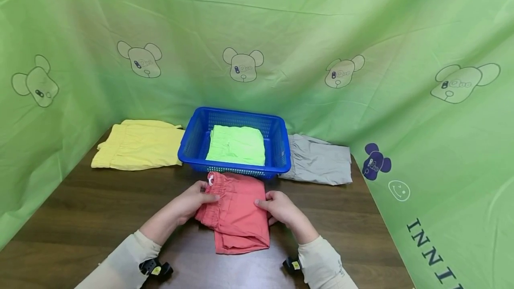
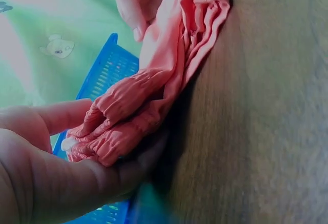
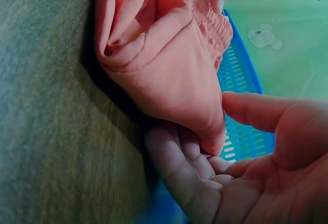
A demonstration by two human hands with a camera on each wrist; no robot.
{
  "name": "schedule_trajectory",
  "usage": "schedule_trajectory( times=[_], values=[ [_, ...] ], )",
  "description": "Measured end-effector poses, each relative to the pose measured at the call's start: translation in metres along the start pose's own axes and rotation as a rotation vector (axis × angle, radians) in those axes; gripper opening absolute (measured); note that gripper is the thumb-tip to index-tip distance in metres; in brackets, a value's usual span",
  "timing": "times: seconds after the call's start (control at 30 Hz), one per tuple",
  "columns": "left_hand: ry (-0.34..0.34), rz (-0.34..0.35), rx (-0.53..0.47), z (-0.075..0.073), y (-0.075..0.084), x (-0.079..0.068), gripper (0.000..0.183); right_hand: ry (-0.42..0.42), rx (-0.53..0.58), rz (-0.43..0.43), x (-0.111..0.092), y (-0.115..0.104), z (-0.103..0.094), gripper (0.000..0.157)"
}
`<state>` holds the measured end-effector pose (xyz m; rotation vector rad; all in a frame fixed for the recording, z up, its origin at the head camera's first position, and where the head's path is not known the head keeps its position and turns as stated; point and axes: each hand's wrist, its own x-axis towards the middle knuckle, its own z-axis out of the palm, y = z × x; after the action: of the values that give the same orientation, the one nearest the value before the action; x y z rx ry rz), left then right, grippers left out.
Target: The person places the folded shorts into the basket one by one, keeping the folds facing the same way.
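Folded red shorts (image 1: 241, 213) with a gathered elastic waistband are held by both hands just in front of the blue basket (image 1: 284, 146). My left hand (image 1: 192, 202) grips the waistband end, thumb on top and fingers underneath, as the left wrist view shows. At the opposite edge, my right hand (image 1: 282, 208) pinches the cloth, its thumb above and its fingers (image 3: 179, 167) curled below the fold. A white drawstring bit (image 1: 210, 179) shows at the waistband. Inside the basket lies a folded neon green garment (image 1: 237, 145).
Yellow shorts (image 1: 140, 145) lie folded left of the basket, and grey shorts (image 1: 319, 159) lie to its right. A green printed curtain (image 1: 281, 21) hangs behind and on both sides of the brown wooden table (image 1: 100, 217).
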<state>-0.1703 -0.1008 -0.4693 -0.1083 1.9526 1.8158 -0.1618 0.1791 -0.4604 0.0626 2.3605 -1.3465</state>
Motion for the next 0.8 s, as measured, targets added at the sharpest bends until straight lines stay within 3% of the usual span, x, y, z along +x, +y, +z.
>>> schedule_trajectory(
  times=[0.1,0.43,0.8],
  values=[
    [-0.006,-0.021,-0.072,0.0,0.001,-0.001,0.053,-0.002,0.014,-0.005,0.001,0.0,-0.001,0.028],
    [-0.029,-0.045,-0.17,0.0,0.007,-0.008,0.049,-0.036,0.06,0.008,0.003,0.002,-0.001,0.032],
    [-0.049,-0.045,-0.22,0.004,0.012,-0.011,0.051,-0.053,0.095,-0.002,0.003,0.004,0.0,0.031]
  ],
)
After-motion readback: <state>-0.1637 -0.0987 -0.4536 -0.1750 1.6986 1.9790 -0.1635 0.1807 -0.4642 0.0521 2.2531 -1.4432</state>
